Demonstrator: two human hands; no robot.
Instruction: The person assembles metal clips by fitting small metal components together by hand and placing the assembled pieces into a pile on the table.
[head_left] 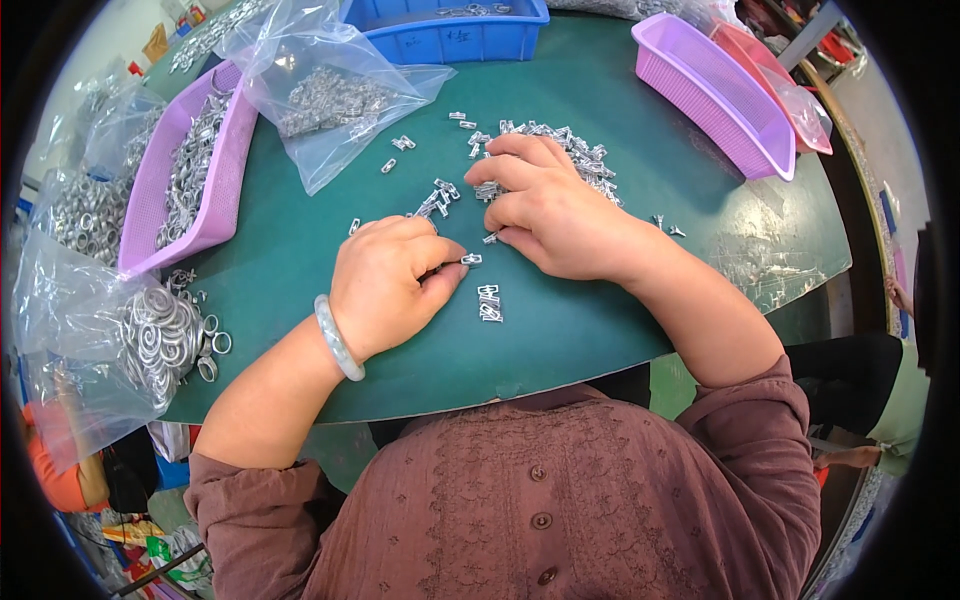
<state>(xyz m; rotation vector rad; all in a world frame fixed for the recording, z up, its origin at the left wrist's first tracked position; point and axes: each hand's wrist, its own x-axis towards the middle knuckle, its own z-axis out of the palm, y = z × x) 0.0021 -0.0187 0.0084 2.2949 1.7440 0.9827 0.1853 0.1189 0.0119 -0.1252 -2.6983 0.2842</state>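
My left hand (388, 280), with a pale bangle (338, 338) on its wrist, pinches a small silvery metal fitting (471, 259) between thumb and index finger. Just to its right, my right hand (560, 210) reaches over the near-left side of a pile of the same fittings (585, 155). Its thumb and index finger come together at another small fitting (490, 238), while the other fingers curve over the pile. Below the hands lies a short, close-set row of fittings (489, 303) on the green table. Loose fittings (436, 200) lie beyond my left hand.
At the left are a purple basket of metal parts (225, 190), clear bags (70, 330) and a heap of metal rings (160, 335). A bag of fittings (340, 100) and a blue bin (455, 42) stand at the back. Another purple basket (715, 105) is far right.
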